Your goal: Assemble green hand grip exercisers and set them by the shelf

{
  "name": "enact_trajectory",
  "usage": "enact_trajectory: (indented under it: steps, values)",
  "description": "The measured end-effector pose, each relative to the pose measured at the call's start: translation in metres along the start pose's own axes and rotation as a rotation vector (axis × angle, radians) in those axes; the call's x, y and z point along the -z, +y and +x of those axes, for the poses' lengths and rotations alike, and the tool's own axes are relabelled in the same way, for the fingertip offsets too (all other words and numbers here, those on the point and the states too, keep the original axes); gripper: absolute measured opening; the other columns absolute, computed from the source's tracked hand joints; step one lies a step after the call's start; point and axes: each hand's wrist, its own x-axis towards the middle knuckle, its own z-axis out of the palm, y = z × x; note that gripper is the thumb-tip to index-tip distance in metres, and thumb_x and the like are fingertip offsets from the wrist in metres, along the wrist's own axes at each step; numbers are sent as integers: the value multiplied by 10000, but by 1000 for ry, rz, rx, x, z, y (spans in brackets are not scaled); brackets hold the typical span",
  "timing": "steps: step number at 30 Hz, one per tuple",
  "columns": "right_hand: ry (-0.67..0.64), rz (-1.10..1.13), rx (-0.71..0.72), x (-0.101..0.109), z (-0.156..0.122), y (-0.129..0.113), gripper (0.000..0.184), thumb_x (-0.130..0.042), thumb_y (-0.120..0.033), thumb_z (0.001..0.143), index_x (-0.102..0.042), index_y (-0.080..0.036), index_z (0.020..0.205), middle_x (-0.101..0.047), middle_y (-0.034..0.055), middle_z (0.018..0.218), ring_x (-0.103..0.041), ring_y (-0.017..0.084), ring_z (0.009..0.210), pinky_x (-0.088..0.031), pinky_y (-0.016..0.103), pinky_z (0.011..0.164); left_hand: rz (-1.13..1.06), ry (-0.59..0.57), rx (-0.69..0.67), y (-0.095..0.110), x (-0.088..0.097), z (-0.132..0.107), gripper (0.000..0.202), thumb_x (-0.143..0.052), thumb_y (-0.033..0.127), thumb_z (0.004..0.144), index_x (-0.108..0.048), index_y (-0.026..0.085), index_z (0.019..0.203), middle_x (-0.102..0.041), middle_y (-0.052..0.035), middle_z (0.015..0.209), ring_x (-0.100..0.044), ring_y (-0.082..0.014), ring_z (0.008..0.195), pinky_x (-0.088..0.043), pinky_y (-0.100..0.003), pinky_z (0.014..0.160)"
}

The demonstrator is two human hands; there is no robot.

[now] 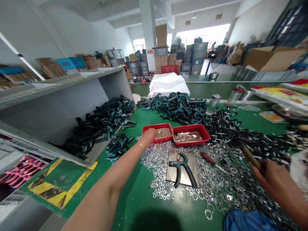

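Note:
My left hand [149, 136] reaches into the left red tray [164, 125], which holds small shiny metal pieces. Its fingertips are down among them and do not show clearly. In my right hand [273, 175] is the wooden handle of a hammer [249, 154], whose dark head lies over the black parts. Between the hands, a dark green pliers-like tool with two handles [183, 168] lies on a square metal plate [169, 175]. A red-handled screwdriver [208, 158] rests on the rings to the right of the plate.
Loose metal rings [161, 179] cover much of the green table. A second red tray [205, 134] holds slim metal pins. Behind stand heaps of green tool parts [178, 106] and a glass jar [213, 104]. A grey shelf box [115, 80] borders the left; blue cloth [247, 221] lies in front.

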Motion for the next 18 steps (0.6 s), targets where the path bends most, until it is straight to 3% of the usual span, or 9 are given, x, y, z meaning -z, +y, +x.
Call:
enact_trajectory:
  steps: [3, 5, 8, 10, 13, 15, 17, 18]
  values:
    - [-354, 286, -212, 1, -15, -49, 379, -485, -569, 917, -553, -304, 1179, -690, 128, 700, -620, 253, 451, -490, 408, 426, 2, -23, 17, -10, -9, 12, 170, -568, 72, 823, -726, 39, 877, -710, -231, 919, -686, -287, 951, -489, -337, 882]
    - [-489, 358, -98, -3, -27, -84, 463, -473, -499, 947, -457, -325, 1376, -745, 122, 863, -698, 263, 576, -576, 396, 501, -14, 15, 7, -11, -16, 10, 204, -529, 73, 845, -715, 42, 924, -698, -234, 994, -671, -286, 1000, -476, -345, 916]
    - [-449, 281, 273, -9, -39, -124, 558, -519, -389, 944, -369, -374, 1481, -621, 88, 1336, -680, 317, 1071, -607, 478, 853, -73, 104, 6, -14, -20, 3, 224, -481, 99, 890, -683, 56, 975, -685, -208, 1035, -652, -260, 1022, -462, -342, 942]
    - [-376, 250, 368, -13, -42, -142, 604, -505, -323, 955, -305, -369, 1522, -504, 63, 1462, -575, 323, 1239, -548, 503, 977, -134, 176, 1, -17, -18, -1, 230, -445, 119, 920, -657, 79, 1000, -685, -171, 1027, -641, -235, 1015, -460, -334, 943]
    - [-334, 227, 393, -21, -39, -155, 620, -470, -254, 961, -275, -354, 1541, -543, 86, 1424, -609, 313, 1197, -577, 464, 935, -230, 270, -39, -17, -14, -10, 212, -425, 137, 939, -622, 131, 1018, -682, -106, 1038, -625, -195, 1018, -460, -311, 944]
    - [-437, 205, 412, -26, -34, -159, 598, -443, -225, 967, -299, -365, 1530, -608, 80, 1355, -665, 294, 1111, -599, 444, 887, -330, 293, -94, -13, -14, -20, 152, -478, 149, 921, -618, 158, 980, -689, -63, 1006, -635, -169, 973, -477, -285, 910]
    - [-545, 227, 390, -29, -31, -162, 564, -428, -230, 984, -319, -368, 1520, -603, 54, 1368, -654, 276, 1135, -570, 452, 940, -547, 276, -145, -5, -18, -34, 86, -558, 167, 882, -622, 170, 940, -696, -37, 951, -651, -157, 894, -502, -275, 841]
    - [-540, 255, 348, -29, -31, -163, 552, -433, -246, 992, -319, -358, 1520, -567, 48, 1409, -616, 274, 1194, -533, 464, 995, -692, 248, -157, -1, -21, -42, 72, -598, 182, 860, -624, 171, 927, -697, -31, 918, -656, -158, 850, -512, -278, 801]
